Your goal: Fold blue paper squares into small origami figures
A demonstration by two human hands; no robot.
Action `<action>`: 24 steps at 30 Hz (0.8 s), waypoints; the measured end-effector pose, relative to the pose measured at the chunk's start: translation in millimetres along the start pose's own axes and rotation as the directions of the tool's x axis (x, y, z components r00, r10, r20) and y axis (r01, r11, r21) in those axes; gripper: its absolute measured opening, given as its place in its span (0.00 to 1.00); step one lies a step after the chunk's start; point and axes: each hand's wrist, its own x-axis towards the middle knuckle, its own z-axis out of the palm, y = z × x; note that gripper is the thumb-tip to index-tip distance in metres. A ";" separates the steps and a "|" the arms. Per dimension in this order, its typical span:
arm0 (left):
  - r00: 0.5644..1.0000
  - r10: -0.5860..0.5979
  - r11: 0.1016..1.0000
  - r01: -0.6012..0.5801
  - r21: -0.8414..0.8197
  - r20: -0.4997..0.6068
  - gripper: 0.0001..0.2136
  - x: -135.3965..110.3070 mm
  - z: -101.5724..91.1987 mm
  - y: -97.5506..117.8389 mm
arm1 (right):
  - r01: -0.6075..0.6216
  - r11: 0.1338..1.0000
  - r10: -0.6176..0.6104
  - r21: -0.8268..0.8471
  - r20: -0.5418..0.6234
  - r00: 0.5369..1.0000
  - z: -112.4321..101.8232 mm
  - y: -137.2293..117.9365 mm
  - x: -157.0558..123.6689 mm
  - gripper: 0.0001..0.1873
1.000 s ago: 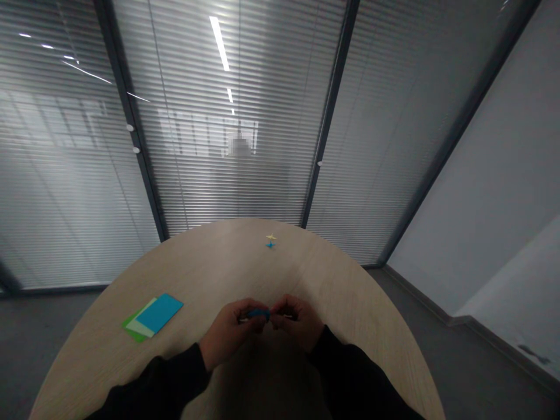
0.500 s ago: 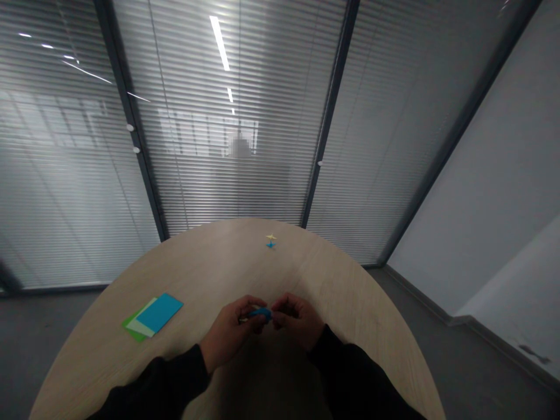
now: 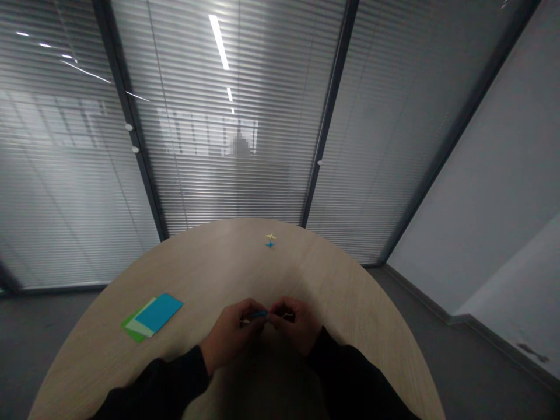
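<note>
A small folded piece of blue paper (image 3: 259, 314) is between my two hands, above the near middle of the table. My left hand (image 3: 231, 331) is closed, pinching it between thumb and fingers. From the other side, my right hand (image 3: 298, 325) pinches its right end, the fingertips of both hands almost touching. Most of the paper is hidden by the fingers, so its exact shape does not show.
Left of my hands lie flat sheets, a blue sheet (image 3: 160, 312) over green ones (image 3: 133, 326). Toward the far edge of the round wooden table (image 3: 210, 251) sit two small folded paper figures, one yellow (image 3: 270, 236) and one blue (image 3: 270, 245). Glass panels with blinds stand behind.
My right hand has come slightly left, closing the gap to my left fingertips. Less of the blue paper shows between the fingers now.
</note>
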 end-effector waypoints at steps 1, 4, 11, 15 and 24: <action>1.000 -0.005 1.000 0.005 -0.013 0.009 0.11 0.3 0.0 -0.8 | 0.006 1.000 -0.006 -0.003 -0.008 1.000 0.2 -0.6 -0.1 0.09; 1.000 -0.006 0.999 0.006 -0.053 0.013 0.13 1.5 0.4 -4.3 | 0.015 1.000 -0.015 -0.006 -0.003 1.000 1.2 -1.7 -0.7 0.11; 0.999 -0.023 0.993 0.017 -0.116 -0.047 0.13 2.7 2.5 -7.1 | 0.002 1.000 -0.002 0.024 0.001 1.000 3.9 -1.1 -1.0 0.09; 0.997 -0.031 0.992 0.023 -0.120 -0.064 0.13 3.7 3.2 -11.6 | -0.057 0.990 0.055 0.132 0.023 0.998 2.7 0.4 2.2 0.16; 0.994 -0.063 0.990 0.050 -0.135 -0.094 0.14 4.7 2.5 -12.8 | -0.160 0.968 0.137 0.191 0.130 0.982 -1.0 2.3 2.8 0.26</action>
